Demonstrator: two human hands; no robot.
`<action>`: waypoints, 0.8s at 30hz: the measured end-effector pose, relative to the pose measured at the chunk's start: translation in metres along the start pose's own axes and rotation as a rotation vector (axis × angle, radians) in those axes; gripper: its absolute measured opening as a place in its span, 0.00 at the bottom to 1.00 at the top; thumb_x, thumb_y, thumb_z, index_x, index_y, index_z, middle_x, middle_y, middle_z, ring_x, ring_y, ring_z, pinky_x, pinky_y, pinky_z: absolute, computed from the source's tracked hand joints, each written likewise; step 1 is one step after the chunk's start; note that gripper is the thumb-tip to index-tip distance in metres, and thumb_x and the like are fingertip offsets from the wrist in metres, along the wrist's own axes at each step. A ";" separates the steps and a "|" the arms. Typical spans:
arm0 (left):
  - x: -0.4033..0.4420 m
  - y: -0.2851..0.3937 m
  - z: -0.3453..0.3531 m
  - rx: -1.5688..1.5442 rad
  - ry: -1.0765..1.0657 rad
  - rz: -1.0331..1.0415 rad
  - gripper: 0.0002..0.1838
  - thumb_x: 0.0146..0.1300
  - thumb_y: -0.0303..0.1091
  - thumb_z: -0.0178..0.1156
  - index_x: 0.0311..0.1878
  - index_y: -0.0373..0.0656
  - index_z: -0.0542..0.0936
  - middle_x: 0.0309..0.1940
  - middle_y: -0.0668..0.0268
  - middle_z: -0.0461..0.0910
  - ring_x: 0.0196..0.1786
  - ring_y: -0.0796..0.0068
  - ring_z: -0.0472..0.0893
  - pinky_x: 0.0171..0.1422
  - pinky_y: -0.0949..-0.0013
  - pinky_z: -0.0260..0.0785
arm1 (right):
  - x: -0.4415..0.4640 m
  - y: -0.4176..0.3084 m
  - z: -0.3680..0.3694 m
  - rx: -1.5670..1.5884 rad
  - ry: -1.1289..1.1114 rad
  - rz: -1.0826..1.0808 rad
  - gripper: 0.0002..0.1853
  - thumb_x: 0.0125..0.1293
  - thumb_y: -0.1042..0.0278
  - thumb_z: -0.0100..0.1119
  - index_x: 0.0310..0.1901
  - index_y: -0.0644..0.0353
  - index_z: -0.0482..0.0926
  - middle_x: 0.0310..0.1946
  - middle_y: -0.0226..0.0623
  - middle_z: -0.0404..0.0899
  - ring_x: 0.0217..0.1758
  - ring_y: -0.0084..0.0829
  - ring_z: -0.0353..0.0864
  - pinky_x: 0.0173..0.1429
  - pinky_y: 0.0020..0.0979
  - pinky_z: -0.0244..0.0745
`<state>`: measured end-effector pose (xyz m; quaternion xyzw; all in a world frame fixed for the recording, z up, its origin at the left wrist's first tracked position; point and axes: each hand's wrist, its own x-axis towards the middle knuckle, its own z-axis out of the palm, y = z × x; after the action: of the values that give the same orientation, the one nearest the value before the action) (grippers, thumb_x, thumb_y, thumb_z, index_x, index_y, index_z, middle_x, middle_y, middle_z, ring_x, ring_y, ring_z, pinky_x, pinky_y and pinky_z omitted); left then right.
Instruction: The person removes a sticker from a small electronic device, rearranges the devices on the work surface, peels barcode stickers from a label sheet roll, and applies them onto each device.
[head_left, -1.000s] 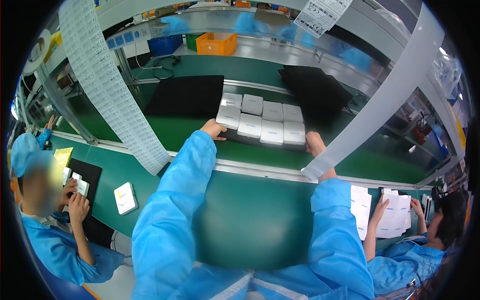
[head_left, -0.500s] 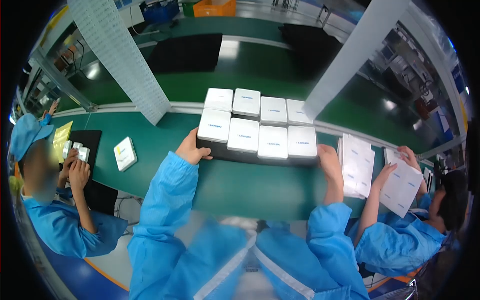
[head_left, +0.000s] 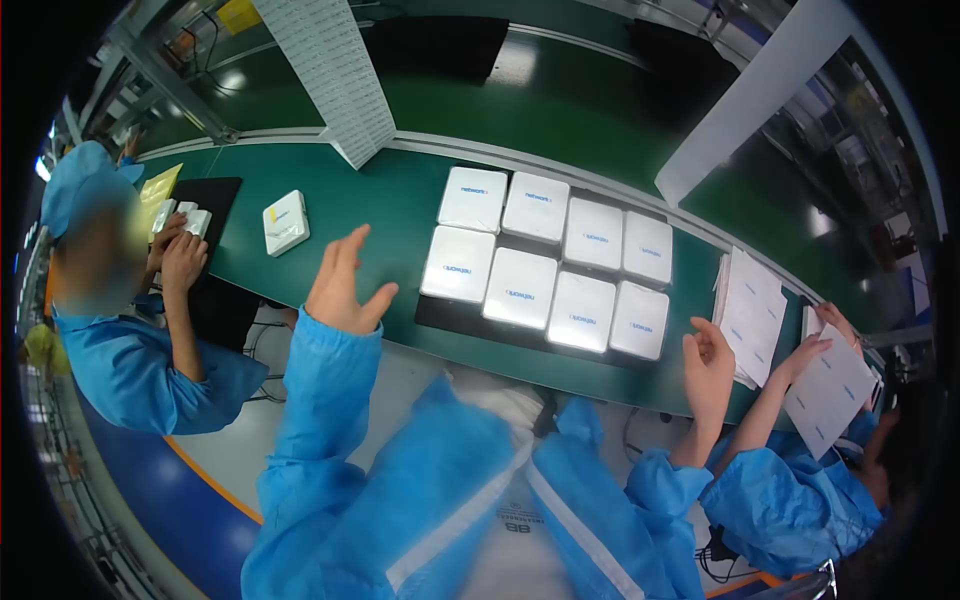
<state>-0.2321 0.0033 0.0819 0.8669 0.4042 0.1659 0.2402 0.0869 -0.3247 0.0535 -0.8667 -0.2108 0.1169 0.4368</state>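
Several white square boxes (head_left: pixel 519 289) with blue print stand in two rows on a black mat (head_left: pixel 447 315) on the green table. My left hand (head_left: pixel 345 285) is raised to the left of the mat, thumb and fingers apart, touching nothing. Off the mat's right end is my right hand (head_left: pixel 708 372), its fingers loosely bent and nothing in it. The stack of white printed sheets or bags (head_left: pixel 752 315) lies just beyond my right hand; which of the two they are, I cannot tell.
A single white box (head_left: pixel 286 223) with a yellow mark lies on the table (head_left: pixel 360 200) to the left. One co-worker (head_left: pixel 150 370) handles small white items at far left; another (head_left: pixel 790 510) holds a white sheet at right. Hanging paper strips (head_left: pixel 335 80) flank the rail behind.
Both my hands have let go of the black mat's ends and drawn apart from it. The mat with its boxes now rests on the table, and the view has tilted down.
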 end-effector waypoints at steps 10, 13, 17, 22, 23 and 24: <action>0.185 -0.079 0.004 -0.097 0.368 -0.143 0.37 0.64 0.36 0.72 0.72 0.33 0.68 0.60 0.49 0.80 0.59 0.60 0.82 0.60 0.60 0.77 | 0.003 -0.063 0.014 0.197 -0.069 -0.243 0.22 0.65 0.81 0.59 0.61 0.66 0.78 0.44 0.37 0.76 0.44 0.26 0.75 0.48 0.27 0.76; 0.180 -0.052 -0.002 -0.466 0.295 -0.139 0.29 0.69 0.35 0.67 0.68 0.30 0.73 0.47 0.54 0.87 0.45 0.67 0.87 0.48 0.66 0.80 | 0.004 -0.088 0.023 0.222 -0.106 -0.414 0.24 0.63 0.81 0.61 0.62 0.65 0.77 0.47 0.39 0.77 0.49 0.28 0.77 0.52 0.29 0.77; 0.095 0.053 -0.065 -0.962 0.063 0.100 0.25 0.73 0.31 0.62 0.68 0.29 0.72 0.42 0.55 0.88 0.34 0.77 0.86 0.33 0.76 0.76 | 0.016 -0.145 0.040 0.339 -0.309 -0.585 0.39 0.57 0.77 0.67 0.73 0.65 0.68 0.67 0.49 0.74 0.72 0.41 0.73 0.73 0.43 0.70; 0.071 0.092 -0.066 -0.962 -0.031 0.137 0.31 0.72 0.32 0.64 0.72 0.29 0.65 0.42 0.51 0.88 0.37 0.71 0.88 0.34 0.70 0.78 | 0.016 -0.216 0.100 0.571 -0.710 -0.619 0.30 0.66 0.70 0.69 0.68 0.71 0.71 0.58 0.50 0.81 0.61 0.34 0.82 0.65 0.37 0.77; 0.070 0.094 -0.063 -0.954 -0.022 0.128 0.34 0.71 0.31 0.64 0.74 0.29 0.61 0.42 0.50 0.88 0.38 0.71 0.88 0.35 0.70 0.78 | 0.014 -0.224 0.102 0.676 -0.871 -0.463 0.25 0.69 0.72 0.66 0.65 0.72 0.74 0.53 0.48 0.85 0.55 0.30 0.86 0.61 0.34 0.80; 0.073 0.091 -0.057 -0.964 -0.007 0.097 0.41 0.70 0.30 0.65 0.79 0.34 0.52 0.46 0.46 0.86 0.41 0.69 0.87 0.38 0.69 0.79 | 0.015 -0.225 0.108 0.680 -0.875 -0.459 0.25 0.69 0.72 0.66 0.65 0.72 0.74 0.53 0.48 0.85 0.55 0.30 0.86 0.61 0.34 0.80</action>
<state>-0.1585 0.0255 0.1859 0.6752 0.2398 0.3424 0.6078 -0.0014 -0.1220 0.1708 -0.4818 -0.5038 0.4265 0.5763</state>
